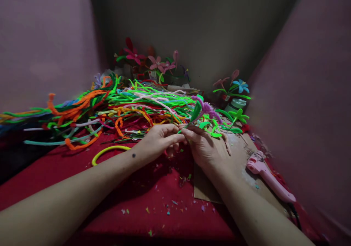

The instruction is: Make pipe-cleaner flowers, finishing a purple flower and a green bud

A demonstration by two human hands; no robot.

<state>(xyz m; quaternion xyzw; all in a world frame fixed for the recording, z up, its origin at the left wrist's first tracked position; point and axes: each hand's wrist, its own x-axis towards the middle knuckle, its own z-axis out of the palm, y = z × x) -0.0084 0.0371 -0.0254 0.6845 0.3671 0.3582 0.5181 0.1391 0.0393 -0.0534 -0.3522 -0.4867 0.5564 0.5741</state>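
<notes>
Both hands meet over the table in the middle of the head view. Between the fingertips of my left hand (166,138) and my right hand (201,143) is the green stem of a pipe-cleaner flower (207,110), purple with green leaves. It leans up and to the right above my right hand. The fingers of both hands are pinched closed on the stem, which they partly hide. Close behind my hands lies a big heap of pipe cleaners (153,98) in green, orange, white and other colours. A yellow ring-shaped handle (109,150) shows beyond my left forearm.
A pink glue gun (270,178) rests on a cardboard sheet (207,187) at the right. Finished-looking pipe-cleaner flowers (156,63) stand at the back, and a blue one (240,86) stands back right. Coloured scraps are strewn over the red tablecloth (142,205).
</notes>
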